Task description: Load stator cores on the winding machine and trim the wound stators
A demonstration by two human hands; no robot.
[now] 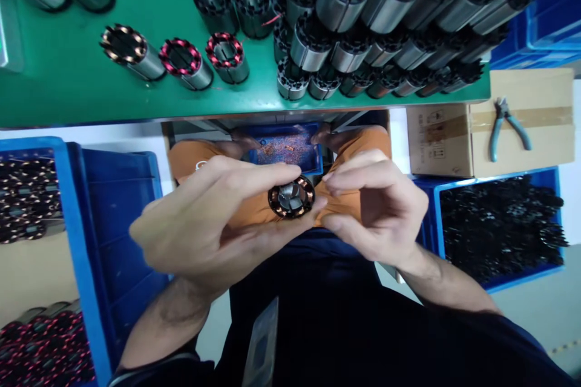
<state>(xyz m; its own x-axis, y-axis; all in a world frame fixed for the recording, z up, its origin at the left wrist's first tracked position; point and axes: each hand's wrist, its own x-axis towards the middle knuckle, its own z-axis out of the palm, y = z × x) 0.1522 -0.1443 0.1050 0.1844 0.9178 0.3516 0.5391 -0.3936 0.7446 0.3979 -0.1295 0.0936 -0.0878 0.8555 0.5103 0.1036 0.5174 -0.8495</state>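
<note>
My left hand (213, 217) grips a motor stator (292, 198) between thumb and fingers, above my lap. The stator's open end faces up, showing a black ring with copper windings around a hollow metal core. Just to its right is my right hand (376, 205), with thumb and fingers curved apart and nothing seen between them. Its fingertips come close to the stator; whether they touch it I cannot tell. On the green bench (91, 100) ahead stand a copper-wound stator (134, 51) and two red-wound stators (184, 63).
Many stators with black end pieces (342, 6) are stacked on the bench. At right, pliers (507, 127) lie on a cardboard box (438, 142), above a blue crate (438, 217) of black parts. Another blue crate (82, 254) stands left. A blue tray (290, 160) with scraps sits between my knees.
</note>
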